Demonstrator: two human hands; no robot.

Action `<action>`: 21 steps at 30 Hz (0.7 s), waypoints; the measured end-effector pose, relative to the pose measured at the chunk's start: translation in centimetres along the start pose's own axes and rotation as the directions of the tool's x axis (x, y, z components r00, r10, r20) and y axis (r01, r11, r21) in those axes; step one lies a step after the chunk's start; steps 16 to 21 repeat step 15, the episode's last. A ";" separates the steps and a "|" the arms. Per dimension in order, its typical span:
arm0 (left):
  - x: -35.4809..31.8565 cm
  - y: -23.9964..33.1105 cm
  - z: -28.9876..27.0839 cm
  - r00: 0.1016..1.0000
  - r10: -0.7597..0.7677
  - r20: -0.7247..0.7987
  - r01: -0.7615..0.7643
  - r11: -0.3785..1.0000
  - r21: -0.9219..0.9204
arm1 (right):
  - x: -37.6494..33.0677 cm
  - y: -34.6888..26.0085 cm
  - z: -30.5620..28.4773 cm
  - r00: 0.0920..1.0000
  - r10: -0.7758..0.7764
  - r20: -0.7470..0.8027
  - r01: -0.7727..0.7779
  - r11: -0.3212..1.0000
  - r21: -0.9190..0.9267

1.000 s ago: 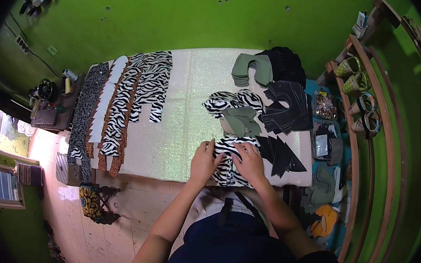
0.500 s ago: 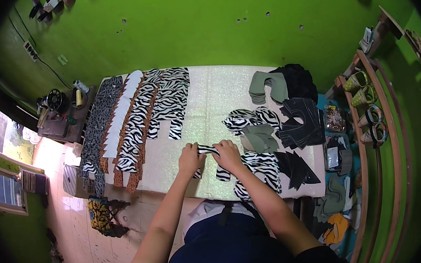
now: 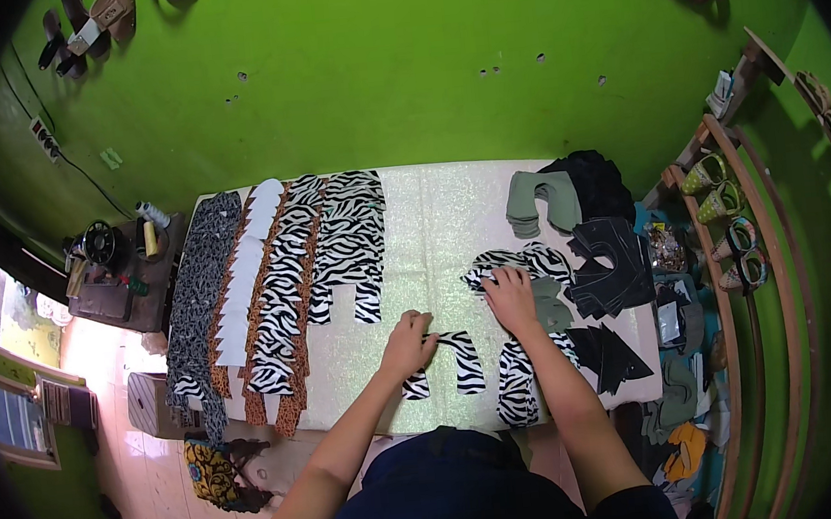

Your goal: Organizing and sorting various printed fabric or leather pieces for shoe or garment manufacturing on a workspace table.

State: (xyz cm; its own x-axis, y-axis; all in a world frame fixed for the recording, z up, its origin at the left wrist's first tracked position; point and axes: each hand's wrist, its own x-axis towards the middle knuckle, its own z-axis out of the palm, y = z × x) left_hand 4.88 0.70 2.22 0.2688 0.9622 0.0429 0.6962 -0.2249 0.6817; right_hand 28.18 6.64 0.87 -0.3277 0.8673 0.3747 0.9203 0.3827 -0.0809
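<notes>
A zebra-print U-shaped cut piece (image 3: 468,362) lies on the table, legs toward me. My left hand (image 3: 407,347) rests at its left upper corner, thumb and forefinger apart. Farther right, my right hand (image 3: 511,301) reaches onto a small heap of curved zebra-print pieces (image 3: 546,261), its fingers stretched over the heap's left end. Grey-green cut pieces (image 3: 553,315) lie beside that wrist, partly hidden. Nearer me, more zebra-print pieces (image 3: 517,389) lie partly under my right forearm.
Long overlapping rows of zebra-print (image 3: 352,235), white (image 3: 251,264) and dark patterned pieces (image 3: 203,288) cover the table's left side. Black pieces (image 3: 609,267) and grey-green U-shaped pieces (image 3: 542,199) lie at the right. A wooden rack (image 3: 705,234) with shoes stands beyond.
Both hands held a zebra-print piece together; now it lies flat on the table. My right hand has moved away to the right, onto the zebra-print heap.
</notes>
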 end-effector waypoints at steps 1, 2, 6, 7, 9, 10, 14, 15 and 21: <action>0.3 0.2 -0.1 1.000 0.003 0.001 -0.003 1.000 -0.004 | 0.1 0.0 0.0 0.996 -0.084 -0.028 0.085 0.996 0.013; 0.7 0.4 -0.1 1.000 0.012 0.016 -0.012 1.000 -0.021 | -0.1 -0.1 0.0 0.994 -0.087 -0.068 0.089 0.995 0.033; 2.0 1.4 -0.1 0.993 0.041 0.110 -0.029 0.993 -0.113 | -0.2 -1.1 -0.5 0.989 -0.086 -0.123 0.097 0.991 0.088; 2.4 1.7 -0.1 0.989 0.059 0.135 -0.039 0.989 -0.142 | 0.1 -1.8 -1.0 0.990 -0.078 -0.119 0.089 0.992 0.086; 3.1 2.2 0.2 0.985 -0.044 0.165 0.099 0.934 -0.342 | 0.5 -3.2 -2.1 0.969 -0.199 -0.149 0.226 0.955 0.191; 3.3 2.2 0.4 0.967 -0.145 0.209 0.235 0.823 -0.517 | 0.5 -4.0 -2.4 0.956 -0.251 -0.153 0.278 0.942 0.190; 3.8 0.9 0.4 0.846 -0.132 0.517 0.531 0.296 -0.794 | -0.4 -6.5 -1.9 0.965 -0.216 -0.146 0.257 0.880 0.399; 3.6 0.9 0.5 0.843 -0.133 0.522 0.536 0.293 -0.791 | -0.8 -6.8 -1.4 0.978 -0.161 -0.134 0.206 0.854 0.477; 3.6 0.9 0.5 0.843 -0.133 0.522 0.536 0.293 -0.791 | -0.8 -6.8 -1.4 0.978 -0.161 -0.134 0.206 0.854 0.477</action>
